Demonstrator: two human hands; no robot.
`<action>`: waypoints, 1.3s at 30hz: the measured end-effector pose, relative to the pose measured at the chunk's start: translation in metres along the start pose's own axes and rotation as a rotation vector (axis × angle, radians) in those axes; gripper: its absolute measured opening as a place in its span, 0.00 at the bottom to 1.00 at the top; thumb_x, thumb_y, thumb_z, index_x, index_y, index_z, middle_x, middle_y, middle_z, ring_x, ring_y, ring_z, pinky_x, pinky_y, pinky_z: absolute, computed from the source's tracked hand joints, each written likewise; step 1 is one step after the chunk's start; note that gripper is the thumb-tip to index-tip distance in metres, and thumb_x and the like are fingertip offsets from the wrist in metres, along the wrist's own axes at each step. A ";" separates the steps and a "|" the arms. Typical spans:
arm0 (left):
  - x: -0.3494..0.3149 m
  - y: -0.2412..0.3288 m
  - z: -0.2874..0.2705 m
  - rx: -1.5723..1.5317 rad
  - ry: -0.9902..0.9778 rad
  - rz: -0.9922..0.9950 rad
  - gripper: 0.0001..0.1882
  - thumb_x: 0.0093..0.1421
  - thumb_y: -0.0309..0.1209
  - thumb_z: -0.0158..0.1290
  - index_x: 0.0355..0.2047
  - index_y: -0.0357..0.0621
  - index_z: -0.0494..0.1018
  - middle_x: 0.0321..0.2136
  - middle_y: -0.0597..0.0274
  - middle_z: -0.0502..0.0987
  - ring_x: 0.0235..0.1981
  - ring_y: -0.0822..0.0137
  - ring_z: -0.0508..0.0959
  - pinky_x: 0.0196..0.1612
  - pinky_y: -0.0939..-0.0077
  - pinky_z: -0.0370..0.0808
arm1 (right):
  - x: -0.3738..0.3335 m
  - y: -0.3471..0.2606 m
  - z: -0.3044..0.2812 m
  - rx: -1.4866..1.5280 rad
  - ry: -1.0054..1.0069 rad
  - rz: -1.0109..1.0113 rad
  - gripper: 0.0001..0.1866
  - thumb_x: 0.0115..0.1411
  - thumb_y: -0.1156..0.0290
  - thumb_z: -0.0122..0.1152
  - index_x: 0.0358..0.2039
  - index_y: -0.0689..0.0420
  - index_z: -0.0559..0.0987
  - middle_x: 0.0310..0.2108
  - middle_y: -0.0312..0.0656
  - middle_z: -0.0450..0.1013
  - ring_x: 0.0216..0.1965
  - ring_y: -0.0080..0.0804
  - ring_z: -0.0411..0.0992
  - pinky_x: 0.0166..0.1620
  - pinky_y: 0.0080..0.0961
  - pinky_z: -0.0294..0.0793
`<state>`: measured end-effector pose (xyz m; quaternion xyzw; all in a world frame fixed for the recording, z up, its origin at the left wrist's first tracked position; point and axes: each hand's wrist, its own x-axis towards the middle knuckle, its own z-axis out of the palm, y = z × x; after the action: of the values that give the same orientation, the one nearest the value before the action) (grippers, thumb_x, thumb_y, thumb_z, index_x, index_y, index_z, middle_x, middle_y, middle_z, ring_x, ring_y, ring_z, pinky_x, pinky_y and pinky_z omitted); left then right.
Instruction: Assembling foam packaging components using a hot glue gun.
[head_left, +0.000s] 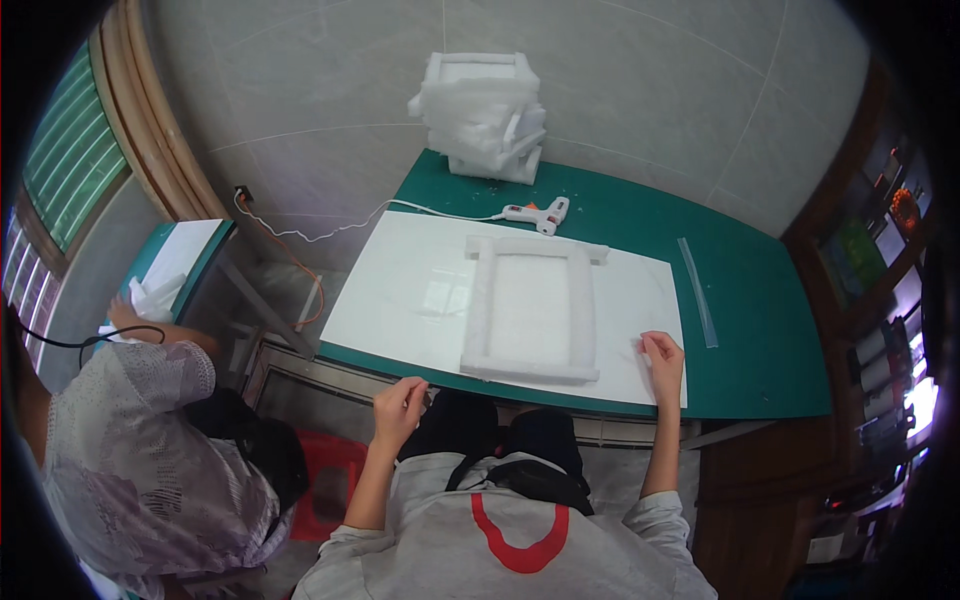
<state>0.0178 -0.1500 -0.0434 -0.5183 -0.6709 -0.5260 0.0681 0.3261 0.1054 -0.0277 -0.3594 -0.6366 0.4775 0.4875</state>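
A white foam frame [582, 320] lies on the white board in front of me, made of strips around a rectangular middle. Its top strip sticks out past the right side strip. My left hand [400, 405] is held at the table's front edge, left of the frame and apart from it, with its fingers curled together. To the right of the frame, my right hand [662, 360] hovers over or rests at the board, thumb and fingers pinched. Whether either hand has something small in it is hidden.
A white glue gun [538, 213] with its cord lies behind the frame on the green table [755, 300]. A clear glue stick [698, 292] lies right of the white board [400, 290]. Foam frames [485, 115] are stacked at the back. Another person [150, 440] works at a side table, left.
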 end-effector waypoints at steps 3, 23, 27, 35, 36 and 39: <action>-0.002 -0.003 -0.002 0.020 0.016 0.032 0.02 0.52 0.22 0.48 0.26 0.38 0.71 0.13 0.60 0.71 0.14 0.72 0.72 0.17 0.83 0.65 | 0.000 0.003 -0.003 -0.016 -0.006 -0.014 0.05 0.54 0.77 0.50 0.29 0.66 0.73 0.24 0.36 0.70 0.27 0.19 0.67 0.33 0.13 0.66; 0.158 0.029 0.039 -0.076 0.025 0.192 0.13 0.46 0.23 0.50 0.36 0.42 0.70 0.39 0.54 0.68 0.44 0.56 0.65 0.45 0.68 0.62 | 0.085 -0.068 0.045 -0.460 -0.157 -0.335 0.07 0.49 0.73 0.53 0.31 0.57 0.75 0.35 0.39 0.69 0.36 0.30 0.68 0.35 0.24 0.67; 0.183 -0.003 0.083 -0.074 -0.077 0.160 0.18 0.46 0.27 0.52 0.40 0.45 0.68 0.44 0.55 0.65 0.47 0.56 0.62 0.48 0.66 0.59 | 0.125 -0.040 0.062 -0.604 -0.225 -0.444 0.16 0.48 0.66 0.57 0.39 0.53 0.72 0.43 0.44 0.65 0.47 0.37 0.62 0.47 0.31 0.62; 0.207 -0.031 0.132 0.087 -0.434 0.059 0.17 0.48 0.34 0.50 0.39 0.45 0.70 0.38 0.56 0.71 0.43 0.55 0.66 0.47 0.65 0.61 | 0.141 -0.020 0.083 -0.609 -0.410 -0.129 0.22 0.47 0.57 0.58 0.41 0.53 0.72 0.43 0.45 0.65 0.49 0.40 0.59 0.51 0.30 0.58; 0.208 -0.031 0.132 0.068 -0.512 0.003 0.15 0.48 0.34 0.50 0.37 0.44 0.71 0.36 0.55 0.72 0.41 0.55 0.67 0.46 0.67 0.63 | 0.141 -0.023 0.083 -0.672 -0.425 -0.118 0.22 0.47 0.57 0.57 0.41 0.53 0.72 0.42 0.45 0.65 0.49 0.40 0.59 0.51 0.29 0.58; 0.207 -0.032 0.130 0.064 -0.470 0.020 0.13 0.48 0.34 0.50 0.34 0.42 0.72 0.33 0.56 0.73 0.38 0.56 0.67 0.43 0.68 0.65 | 0.142 -0.029 0.081 -0.640 -0.490 -0.085 0.21 0.47 0.56 0.57 0.40 0.54 0.72 0.41 0.45 0.66 0.48 0.40 0.59 0.50 0.29 0.58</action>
<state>-0.0420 0.0826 0.0110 -0.6305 -0.6795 -0.3688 -0.0683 0.2102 0.2075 0.0342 -0.3419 -0.8648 0.3060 0.2042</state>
